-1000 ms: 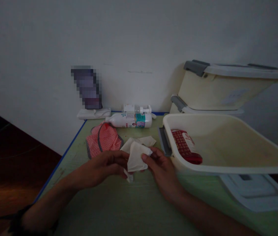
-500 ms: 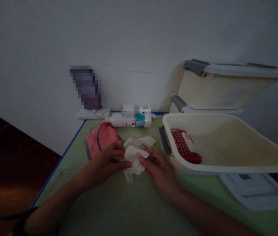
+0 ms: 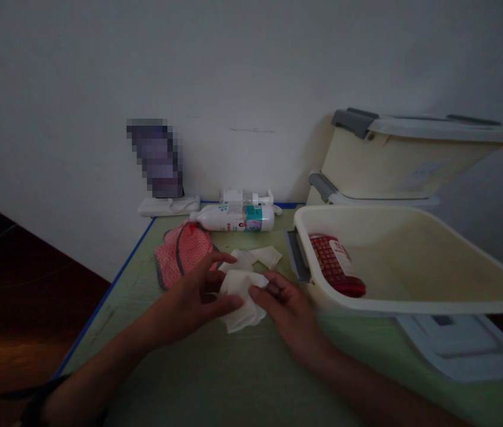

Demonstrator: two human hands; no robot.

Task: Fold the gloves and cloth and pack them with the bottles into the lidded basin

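A thin, soft white cloth (image 3: 245, 305), creased and partly folded, is held above the green table between my two hands. My left hand (image 3: 200, 296) has its thumb on the front of the cloth and its lower fingers at the left edge, while its index finger is raised. On the right edge, my right hand (image 3: 289, 308) pinches the cloth between thumb and fingers. Just behind it more white cloth (image 3: 267, 257) lies on the table. A pink checked cloth (image 3: 184, 252) with dark trim is beyond my left hand.
A cream bin (image 3: 411, 305) to the right contains a red patterned package (image 3: 334, 264). Behind it are stacked lidded boxes (image 3: 403, 166). White bottles (image 3: 238, 218) lie along the wall, beside a power strip (image 3: 169, 206) and blurred phone-like screen (image 3: 158, 157). A pale lid (image 3: 465, 350) is at the right.
The white cloth has gone from bunched up to flatter and more spread between my hands. My left index finger has lifted from it; the right hand keeps its pinch.
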